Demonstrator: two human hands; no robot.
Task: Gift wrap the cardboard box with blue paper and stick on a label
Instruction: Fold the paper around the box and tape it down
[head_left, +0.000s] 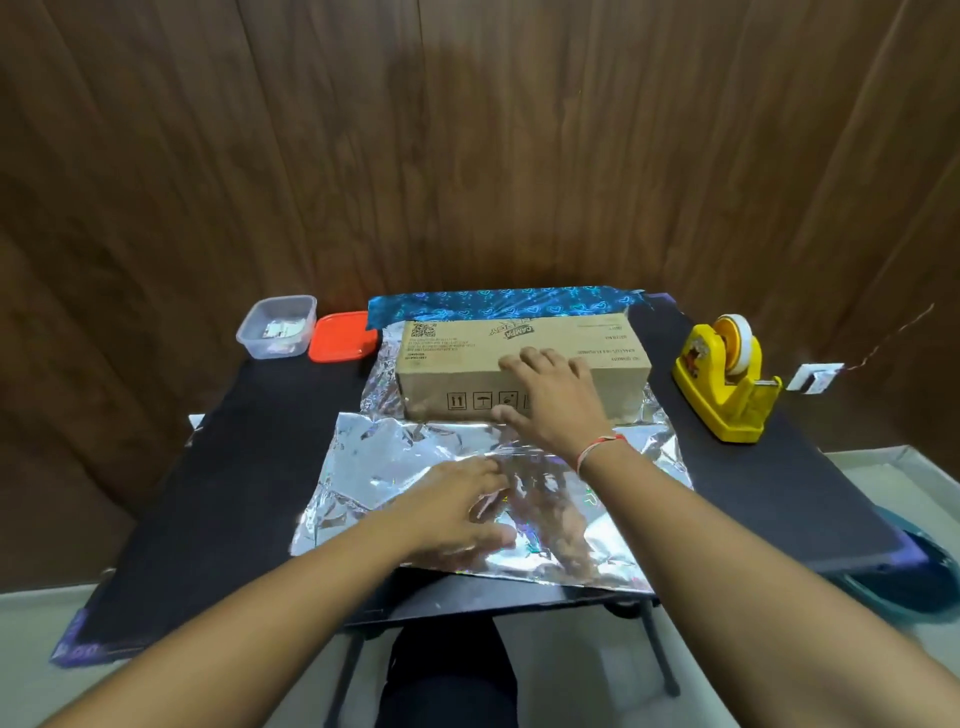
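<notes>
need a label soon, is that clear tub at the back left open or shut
Open. The clear tub has no lid on it; its orange lid lies flat on the table beside it. Small white pieces show inside.

Crinkled glossy paper (415, 467), matt cardboard box (519, 358)

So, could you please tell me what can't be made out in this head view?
- Cardboard box: small print blurred; the right hand covers part of the front symbols.
- Clear tub: contents too small to identify.
- Wrapping paper: the part under the box and the left hand is hidden.
- Tape dispenser: tape end too small to see.
</notes>
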